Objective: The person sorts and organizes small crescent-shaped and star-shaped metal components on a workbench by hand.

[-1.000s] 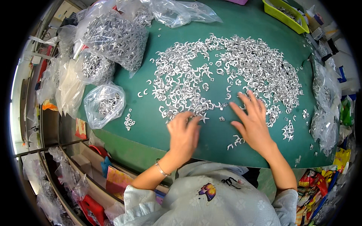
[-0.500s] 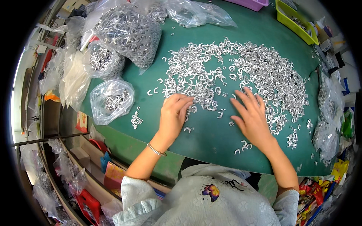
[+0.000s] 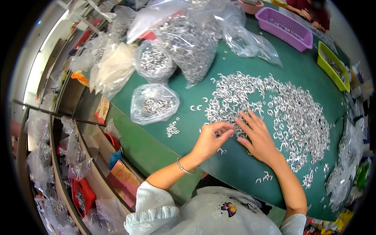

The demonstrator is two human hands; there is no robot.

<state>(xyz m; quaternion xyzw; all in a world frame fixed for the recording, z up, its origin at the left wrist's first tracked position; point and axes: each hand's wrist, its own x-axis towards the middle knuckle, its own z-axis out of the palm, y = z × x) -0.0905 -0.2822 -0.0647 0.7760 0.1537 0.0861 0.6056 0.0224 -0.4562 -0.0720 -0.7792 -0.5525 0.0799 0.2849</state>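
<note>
many metal crescents (image 3: 301,121), probably spread for visibility; near-pinched left hand (image 3: 211,138), contents unclear; splayed, seemingly empty right hand (image 3: 258,139).

Small silvery curved pieces (image 3: 301,121), jumbled loose on the green tabletop (image 3: 235,168)

Left hand (image 3: 211,139) at near edge of silver pile (image 3: 282,105): fingertips close together, any piece between them too small to confirm. Right hand (image 3: 258,143) hides some near pieces of pile; contact under fingers unclear. Far left of pile, plastic around big clear bag (image 3: 192,47) cut by top edge. Beyond pile: pinkish bowl (image 3: 252,8) cut by top edge; contents of purple bin (image 3: 306,44), lime bin (image 3: 331,74) too small to identify. Beyond pile, co-worker (image 3: 323,17) cut off, head blurred. Near side of pile, shirt (image 3: 219,219) cut by bottom edge.
</note>
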